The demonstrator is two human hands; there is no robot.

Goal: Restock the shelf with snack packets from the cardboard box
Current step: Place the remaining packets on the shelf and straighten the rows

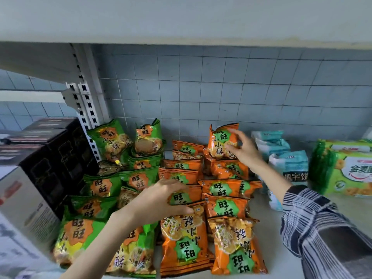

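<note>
**Both hands on orange packets**

The right hand (244,151) is pinching an upright orange packet (220,141) at the back of the shelf (269,244), fingers curled on its edge. The left hand (159,200) is clamping thumb and fingers round a flat orange packet (181,198) mid-row, beside the green packets (138,178).

Single head camera is looking forward and slightly down into the shelf (356,210) from close range, facing the tiled wall (221,87); the upper shelf (181,21) is filling the frame's top.
</note>
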